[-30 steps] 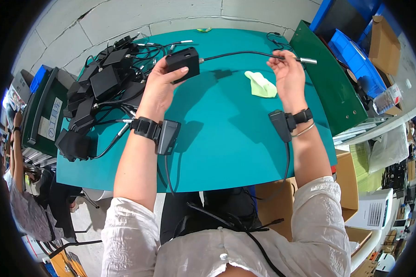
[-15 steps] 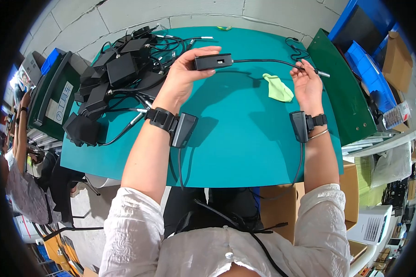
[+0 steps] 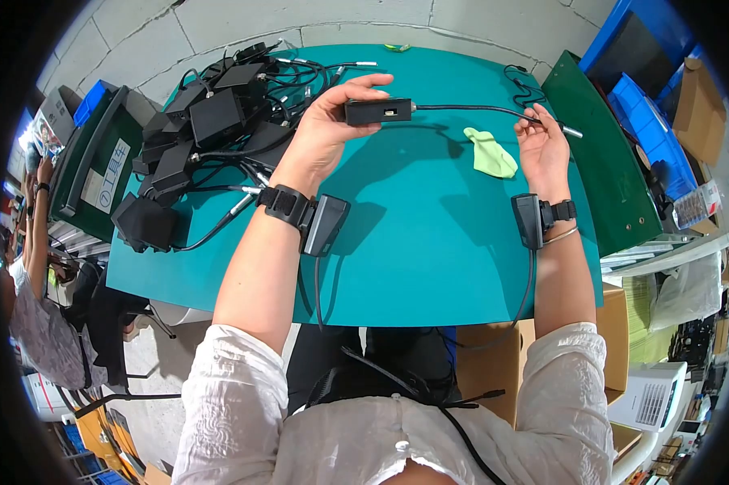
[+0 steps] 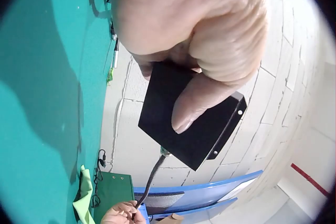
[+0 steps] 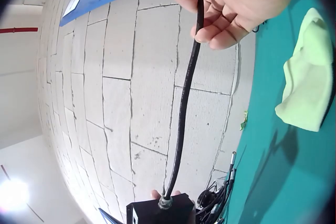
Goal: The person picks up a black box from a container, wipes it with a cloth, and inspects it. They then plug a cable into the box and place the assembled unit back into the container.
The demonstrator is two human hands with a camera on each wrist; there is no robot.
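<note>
My left hand (image 3: 320, 133) grips a black box (image 3: 378, 111) between thumb and fingers, above the table. A small slot shows on the box's near side in the head view, and the left wrist view shows its broad face under my thumb (image 4: 191, 103). From the box's right end a black cable (image 5: 184, 108) runs to my right hand (image 3: 542, 153), which pinches it near its silver connector (image 3: 572, 132). The cable is held almost straight between the hands. A light green cloth (image 3: 490, 153) lies on the table below and left of the right hand.
Several black boxes with cables (image 3: 217, 117) are heaped on the left of the green table (image 3: 413, 267). A green cabinet (image 3: 599, 153) and blue bin (image 3: 643, 121) stand at the right, a block wall (image 3: 364, 20) behind. Another person's arm (image 3: 37, 202) shows at far left.
Between one second and half a second ago, my left hand turned the box so its narrow slotted side faces me. The cable came straighter. Since then almost nothing has moved.
</note>
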